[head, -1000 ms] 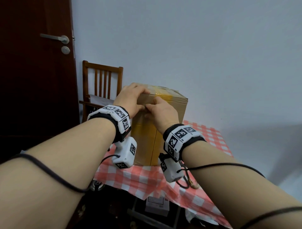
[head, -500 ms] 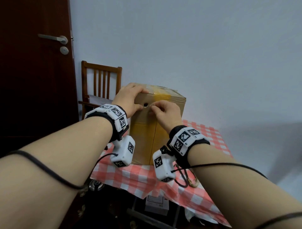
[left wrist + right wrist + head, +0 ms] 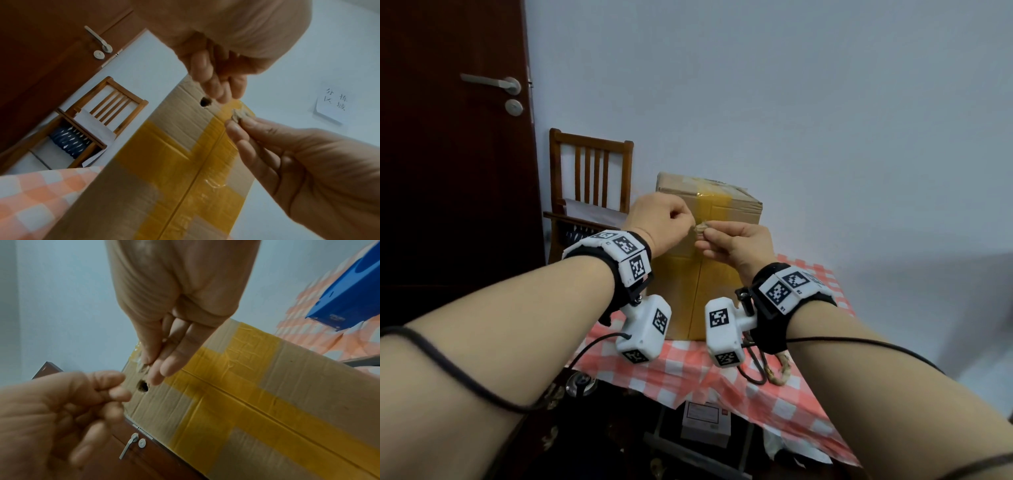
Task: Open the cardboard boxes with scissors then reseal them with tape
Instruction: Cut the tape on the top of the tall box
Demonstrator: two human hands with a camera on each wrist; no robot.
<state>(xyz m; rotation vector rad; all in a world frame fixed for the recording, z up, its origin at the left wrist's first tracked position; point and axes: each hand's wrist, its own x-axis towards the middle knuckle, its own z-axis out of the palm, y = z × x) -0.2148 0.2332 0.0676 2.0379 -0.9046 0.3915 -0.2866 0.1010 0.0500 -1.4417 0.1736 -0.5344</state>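
A tall cardboard box (image 3: 726, 281) stands upright on the checked table, its seams covered with yellow tape (image 3: 703, 205). A small round hole (image 3: 205, 102) shows in its front face near the top. Both hands hover just in front of that spot, apart from the box. My right hand (image 3: 705, 236) pinches a small crumpled cardboard scrap (image 3: 236, 115) between thumb and forefinger. My left hand (image 3: 686, 222) is curled right beside it, thumb against fingertips, with nothing visible in it. No scissors or tape roll are in view.
The table (image 3: 688, 373) wears a red-and-white checked cloth. A wooden chair (image 3: 590, 178) and a dark door (image 3: 448, 171) stand to the left. A blue box (image 3: 349, 293) lies on the cloth beyond the carton. A small white box (image 3: 707, 425) sits under the table.
Both hands left the box's upper front edge and drew back towards me. The right hand came away holding the scrap picked from around the hole.
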